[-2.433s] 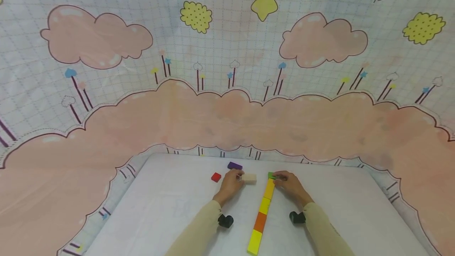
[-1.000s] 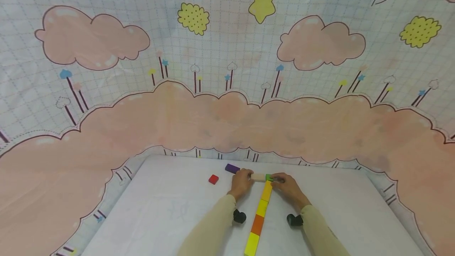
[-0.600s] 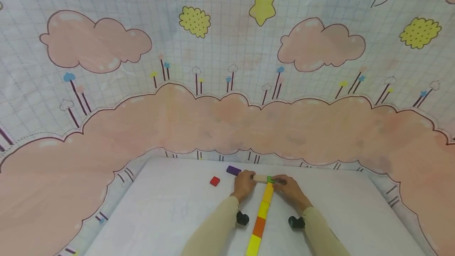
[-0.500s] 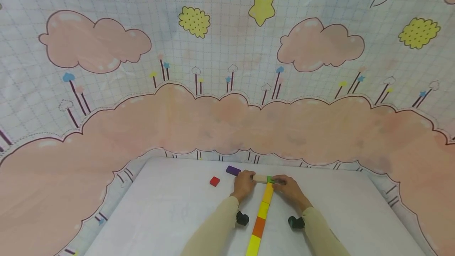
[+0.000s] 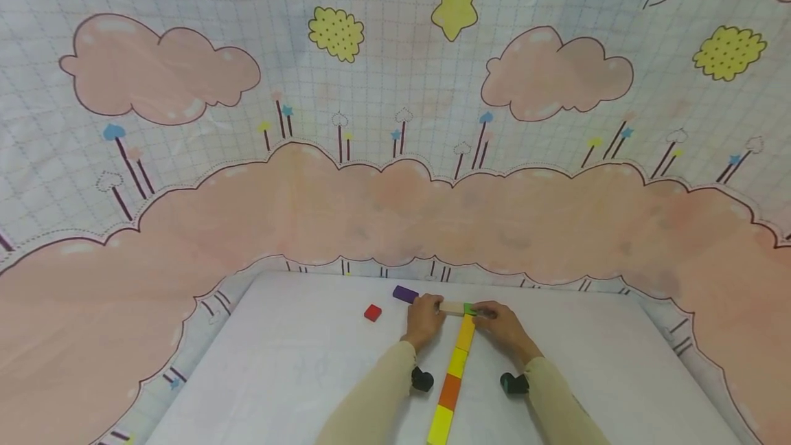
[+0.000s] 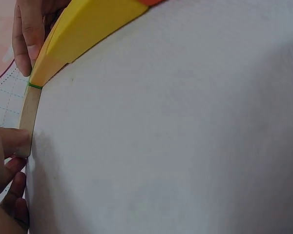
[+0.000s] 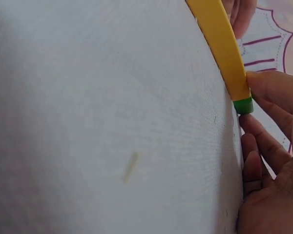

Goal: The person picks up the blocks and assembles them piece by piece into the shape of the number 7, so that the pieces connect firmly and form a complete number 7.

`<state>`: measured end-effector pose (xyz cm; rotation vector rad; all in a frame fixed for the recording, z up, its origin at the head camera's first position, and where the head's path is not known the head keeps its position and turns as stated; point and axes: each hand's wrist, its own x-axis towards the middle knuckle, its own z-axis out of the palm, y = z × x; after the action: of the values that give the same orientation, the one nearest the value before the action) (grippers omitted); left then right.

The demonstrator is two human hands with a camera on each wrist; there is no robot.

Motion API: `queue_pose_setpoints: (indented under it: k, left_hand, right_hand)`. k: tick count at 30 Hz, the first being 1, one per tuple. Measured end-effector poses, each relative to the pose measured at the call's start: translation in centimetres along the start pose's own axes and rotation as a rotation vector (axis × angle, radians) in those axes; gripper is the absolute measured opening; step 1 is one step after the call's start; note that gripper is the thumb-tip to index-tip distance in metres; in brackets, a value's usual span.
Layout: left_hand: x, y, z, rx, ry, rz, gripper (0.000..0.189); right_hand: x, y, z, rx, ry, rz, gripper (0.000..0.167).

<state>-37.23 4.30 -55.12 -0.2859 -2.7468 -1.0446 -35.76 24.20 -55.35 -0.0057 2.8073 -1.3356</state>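
Note:
My left hand (image 5: 423,321) pinches the left end of a plain wooden block (image 5: 452,307). That block's other end meets a small green block (image 5: 469,308) at the far end of a row. At the green block, my right hand (image 5: 503,328) has its thumb and fingers round the corner; in the right wrist view the thumb (image 7: 273,87) also lies against the yellow-orange block (image 7: 222,48). Toward me the row runs on with a yellow block (image 5: 457,362), an orange block (image 5: 450,392) and another yellow block (image 5: 441,424). My left fingers partly cover the wooden block.
A purple block (image 5: 405,294) lies just beyond my left hand, close to it. Farther left is a red block (image 5: 373,312). The white tabletop (image 5: 296,349) ends at a patterned cloth backdrop (image 5: 371,204) behind the blocks.
Over the first frames my left hand carried the wooden block rightward until it met the green block. In the last half second both hands have stayed nearly still.

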Motion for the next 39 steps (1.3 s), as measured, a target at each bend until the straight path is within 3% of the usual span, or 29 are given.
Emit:
queue_pose_setpoints:
  k: [7,11,19,30,39]
  left_hand:
    - [-0.1,-0.4,-0.9,-0.138,-0.042,-0.042,0.027]
    - [-0.2,-0.9,-1.3,-0.165,-0.051,-0.049,0.022]
    - [-0.5,-1.7,-1.7,-0.181,-0.060,-0.039,0.019]
    - [-1.3,-1.7,-3.0,-0.190,-0.033,-0.031,0.019]
    - [-1.9,-2.3,-4.5,-0.198,0.024,0.041,0.021]
  right_hand:
    - [0.1,0.2,0.0,-0.002,-0.005,-0.003,0.026]
    - [0.3,0.4,0.1,0.006,-0.009,-0.007,0.026]
    - [0.3,0.3,0.1,0.015,-0.008,0.002,0.027]
    - [0.1,0.3,0.0,0.000,-0.009,0.004,0.027]
    - [0.1,0.4,0.1,0.011,-0.011,0.012,0.026]
